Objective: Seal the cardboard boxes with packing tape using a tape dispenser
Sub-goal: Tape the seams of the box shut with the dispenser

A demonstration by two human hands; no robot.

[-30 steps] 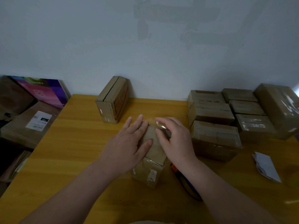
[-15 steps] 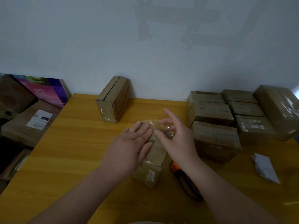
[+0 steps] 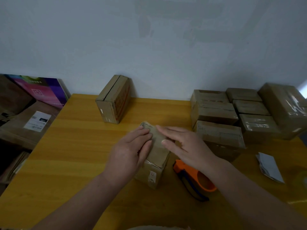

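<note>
Pressing down on the small cardboard box (image 3: 157, 140), left hand (image 3: 131, 151) and right hand (image 3: 187, 145) both have fingers straight and flat. The orange tape dispenser (image 3: 197, 178) lies just lower-right of it, under the right wrist, so I'd say right's nearer.

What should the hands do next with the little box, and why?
Probably rub the right hand along the box top to press the tape flat: both hands lie open on it, the left hand steadying it, and the tape dispenser lies set aside.
</note>
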